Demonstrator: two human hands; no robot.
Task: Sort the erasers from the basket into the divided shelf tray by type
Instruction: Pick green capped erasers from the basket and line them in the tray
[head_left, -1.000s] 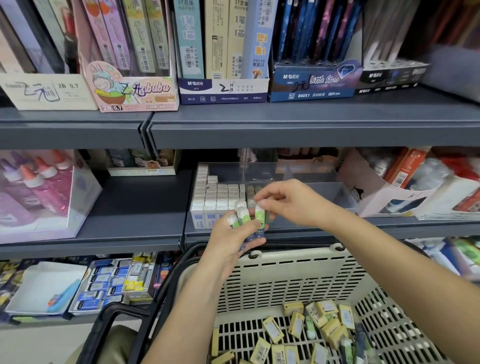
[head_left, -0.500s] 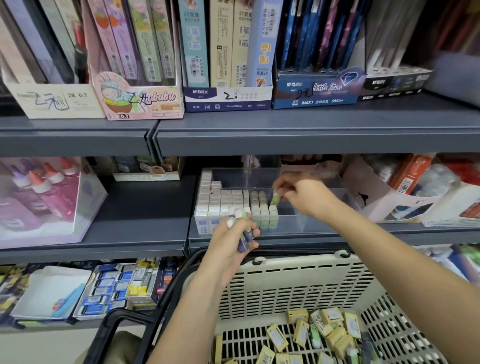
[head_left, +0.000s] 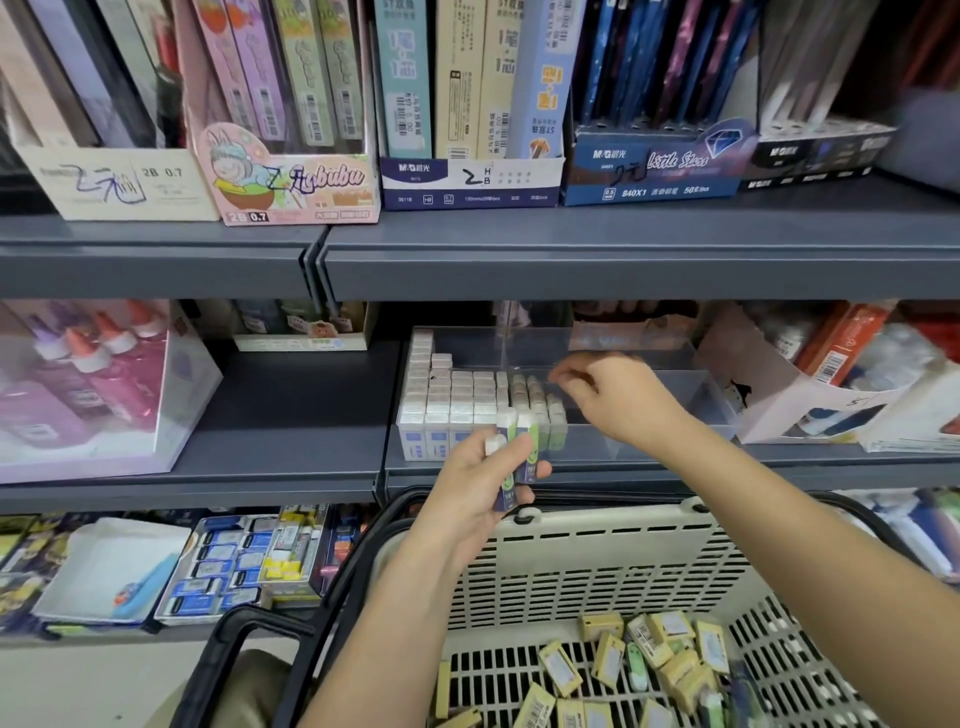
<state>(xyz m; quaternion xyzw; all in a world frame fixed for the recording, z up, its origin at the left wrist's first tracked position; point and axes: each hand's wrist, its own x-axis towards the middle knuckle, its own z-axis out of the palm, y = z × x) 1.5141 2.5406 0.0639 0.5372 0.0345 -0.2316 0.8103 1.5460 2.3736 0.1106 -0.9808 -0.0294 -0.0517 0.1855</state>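
Green-sleeved erasers are standing bunched upright in the left hand, whose fingers and thumb are curling round their paper sleeves just in front of the front wall of the clear divided tray. The right hand is hovering over the tray's middle, its bent fingertips pointing at the green row beside the blue-sleeved erasers, which are filling the left corner. Blur is hiding those fingertips, so I cannot tell whether they are pinching anything. More stock, mostly yellow-wrapped erasers, is lying loose by the basket's right side.

Each piece is probably light and firm with a little give, so nothing here is asking for force. The smooth sleeve may be sliding on the rubber, so pinching across the sleeve's narrow sides near the top and lowering it end-first looks safest. Neighbours in the packed row may be tipping easily.
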